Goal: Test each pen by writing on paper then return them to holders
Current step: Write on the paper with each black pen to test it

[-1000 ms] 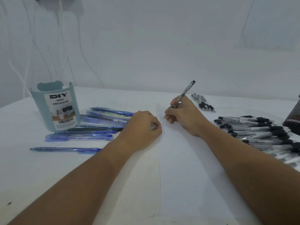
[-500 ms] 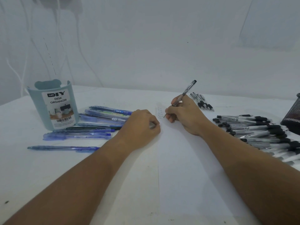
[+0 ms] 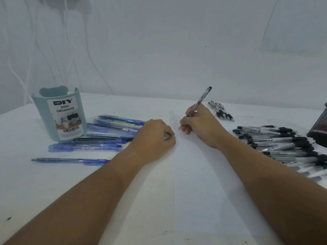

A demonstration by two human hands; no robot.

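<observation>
Little is changing since the earlier frames: the right hand (image 3: 201,126) is still writing, its pen (image 3: 198,105) tip now sitting a touch lower down the short column of test words on the paper (image 3: 203,183). Fingers and thumb are pinching the pen low on its barrel, near the tip, with the capped end tilting up and away. The left hand (image 3: 155,137) is resting as a loose fist on the paper's left edge, steadying it; whether it is holding anything I cannot tell. Blue pens (image 3: 99,138) are lying beside the teal desk organizer (image 3: 58,117) on the counter (image 3: 35,191); black-grip pens (image 3: 283,144) are heaped to the right. Such a pen looks light, stiff and smooth, so taking it at the rubber grip seems best.
</observation>
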